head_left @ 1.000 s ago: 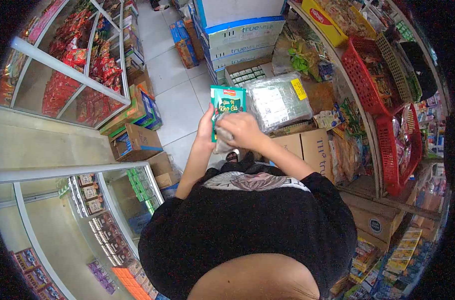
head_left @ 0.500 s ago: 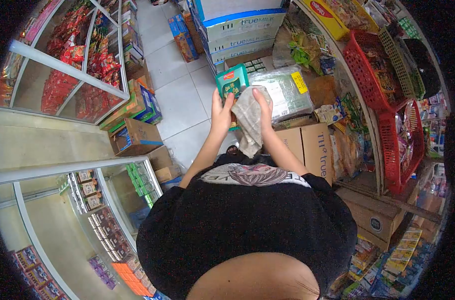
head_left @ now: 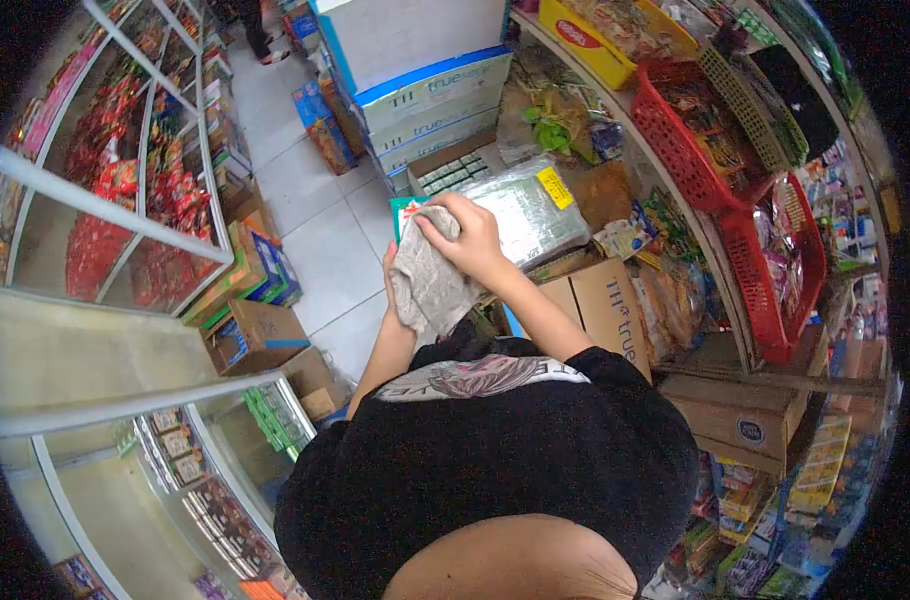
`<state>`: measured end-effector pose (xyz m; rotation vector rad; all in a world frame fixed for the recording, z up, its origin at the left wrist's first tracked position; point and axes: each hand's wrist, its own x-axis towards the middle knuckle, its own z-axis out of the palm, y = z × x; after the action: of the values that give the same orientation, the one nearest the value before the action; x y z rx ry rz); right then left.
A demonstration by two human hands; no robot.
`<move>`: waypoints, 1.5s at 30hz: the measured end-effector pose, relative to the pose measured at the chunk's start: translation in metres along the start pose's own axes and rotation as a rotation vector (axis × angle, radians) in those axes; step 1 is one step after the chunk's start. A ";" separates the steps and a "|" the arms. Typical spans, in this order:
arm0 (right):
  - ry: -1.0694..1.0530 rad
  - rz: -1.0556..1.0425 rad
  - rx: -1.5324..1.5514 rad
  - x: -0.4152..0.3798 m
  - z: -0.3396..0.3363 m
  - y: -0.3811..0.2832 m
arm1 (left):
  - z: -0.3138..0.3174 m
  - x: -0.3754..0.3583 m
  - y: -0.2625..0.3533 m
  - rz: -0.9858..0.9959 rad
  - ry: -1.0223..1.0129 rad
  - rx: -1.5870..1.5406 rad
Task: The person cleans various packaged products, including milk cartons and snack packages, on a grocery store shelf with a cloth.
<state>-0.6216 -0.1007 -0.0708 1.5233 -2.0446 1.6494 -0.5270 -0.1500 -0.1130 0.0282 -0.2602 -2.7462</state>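
Note:
My right hand [head_left: 469,240] presses a crumpled grey cloth [head_left: 427,278] against a green pack [head_left: 397,222] with a red and white logo. Only the pack's upper left corner shows; the cloth covers the rest. On the left, my left hand [head_left: 389,272] grips the side of the pack, its fingers largely hidden behind the cloth. Just beyond my right hand lies a plastic-wrapped bundle [head_left: 520,222] with a yellow label.
Stacked milk cartons [head_left: 437,100] stand ahead, and a cardboard box [head_left: 585,300] sits beside my right forearm. Red baskets [head_left: 665,130] of packets line the right shelf. Glass cases [head_left: 105,240] flank the left. Another person's legs [head_left: 258,35] show far down the aisle.
My right hand and the cloth have moved over the front of the pack, hiding most of it. The view has shifted, and a person's legs now show at the top.

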 end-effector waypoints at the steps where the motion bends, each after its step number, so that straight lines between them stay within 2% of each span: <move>1: 0.014 0.003 -0.013 -0.001 0.000 -0.001 | 0.003 0.000 -0.001 0.060 0.187 0.174; 3: 0.047 0.072 -0.035 -0.010 0.004 -0.002 | -0.013 -0.001 0.002 0.031 0.172 0.172; 4: 0.040 -0.034 -0.082 -0.020 0.008 0.000 | -0.021 -0.001 0.005 -0.005 0.077 -0.015; 5: 0.055 -0.031 -0.098 -0.031 0.009 -0.001 | -0.028 0.001 0.005 -0.042 -0.016 -0.203; 6: -0.146 -0.187 -0.125 -0.042 0.008 -0.007 | 0.012 0.001 0.000 -0.167 -0.201 0.086; 7: -0.353 -0.335 -0.148 -0.048 0.006 -0.009 | 0.013 0.002 -0.004 -0.182 -0.205 0.080; 8: -0.346 -0.325 -0.158 -0.049 0.003 -0.007 | 0.013 0.002 -0.006 -0.113 -0.127 0.088; 9: -0.239 -0.344 -0.192 -0.046 0.001 -0.004 | 0.013 0.003 -0.005 -0.042 -0.051 0.099; 10: -0.135 -0.366 -0.224 -0.042 -0.001 -0.001 | 0.006 0.002 -0.002 -0.102 -0.069 0.177; 11: -0.022 -0.293 -0.223 -0.033 -0.002 0.004 | 0.004 0.001 -0.004 -0.107 -0.072 0.175; 13: 0.068 -0.042 -0.247 -0.013 -0.009 0.010 | 0.013 -0.002 -0.009 0.005 0.310 0.370; 15: 0.058 -0.001 -0.213 -0.010 -0.010 0.006 | 0.020 -0.003 -0.010 -0.039 0.291 0.286; 17: 0.052 0.032 -0.180 -0.012 -0.007 0.003 | 0.021 0.002 -0.010 -0.020 0.390 0.330; 19: -0.142 -0.196 -0.028 -0.032 0.001 -0.005 | 0.001 0.007 -0.001 -0.050 0.309 0.244; 21: -0.227 -0.263 -0.052 -0.039 -0.003 -0.006 | 0.007 0.006 0.001 -0.179 -0.199 0.248; 23: -0.309 -0.331 -0.075 -0.038 -0.008 -0.001 | 0.005 0.003 0.001 -0.196 -0.218 0.263; 25: -0.104 -0.230 -0.114 -0.027 -0.014 0.015 | 0.013 -0.004 -0.005 -0.129 0.176 0.301; 26: -0.103 -0.228 -0.113 -0.021 -0.016 0.019 | 0.020 -0.009 -0.008 -0.142 0.258 0.350; 28: 0.074 -0.002 -0.171 -0.009 -0.023 0.019 | 0.020 -0.007 -0.015 -0.155 0.267 0.364; 31: -0.034 -0.034 -0.053 -0.017 -0.017 0.003 | -0.010 -0.004 -0.017 -0.142 0.289 0.278; 32: -0.116 -0.141 -0.024 -0.026 -0.012 0.004 | -0.028 0.001 -0.010 -0.168 0.097 0.129; 33: -0.119 -0.141 -0.017 -0.035 -0.009 0.002 | -0.037 0.005 -0.005 -0.193 -0.095 -0.017; 34: -0.279 -0.121 0.019 -0.045 -0.008 0.000 | -0.005 0.003 -0.004 -0.175 0.000 0.206; 35: -0.438 -0.101 0.055 -0.052 -0.008 -0.001 | -0.008 0.002 0.000 -0.175 0.004 0.209; 36: -0.507 -0.085 0.089 -0.056 -0.012 0.000 | -0.008 0.002 0.004 -0.197 0.017 0.203; 37: -0.506 -0.083 0.091 -0.059 -0.016 0.003 | -0.006 0.002 0.006 -0.220 0.030 0.195; 38: -0.560 -0.043 0.056 -0.062 -0.020 0.008 | -0.003 -0.002 0.004 -0.175 0.174 0.156; 41: -0.649 0.071 0.027 -0.059 -0.036 0.005 | 0.000 -0.004 0.005 -0.131 0.186 0.310; 43: -0.676 0.119 -0.123 -0.060 -0.039 0.001 | -0.011 -0.002 0.002 -0.109 0.292 0.619; 45: -0.622 0.158 -0.055 -0.061 -0.031 -0.003 | -0.015 0.003 -0.009 -0.009 0.325 0.990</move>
<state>-0.6039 -0.0380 -0.0935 2.0985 -2.5281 1.2415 -0.5326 -0.1454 -0.1291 0.7130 -1.4570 -2.2811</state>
